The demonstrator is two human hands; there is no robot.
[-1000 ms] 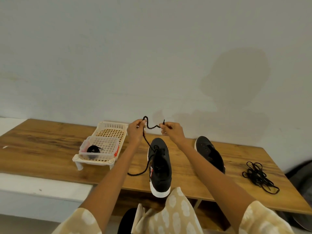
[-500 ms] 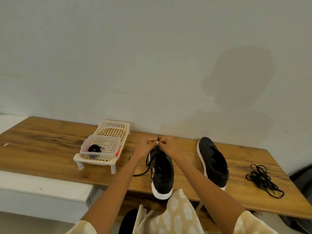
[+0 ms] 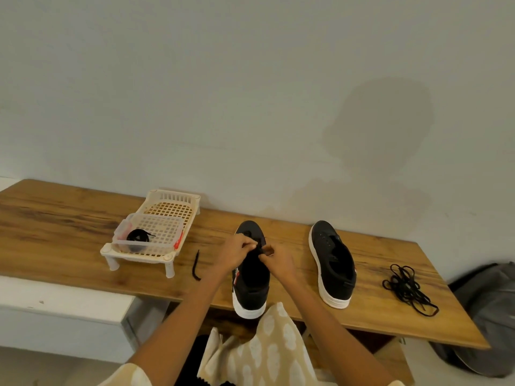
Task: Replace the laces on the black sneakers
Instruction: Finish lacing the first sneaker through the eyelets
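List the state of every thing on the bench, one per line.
Left hand: pinching the lace over the near black sneaker.
Right hand: pinching the same lace.
Black lace end: lying loose on the wooden bench.
Second black sneaker: upright, unlaced.
Tangled black laces: loose on bench.
Coiled black lace: in the clear tub on the cream basket.

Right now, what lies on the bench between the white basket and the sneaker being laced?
In the head view, a loose end of black lace lies between the white basket and the sneaker, on the bench.
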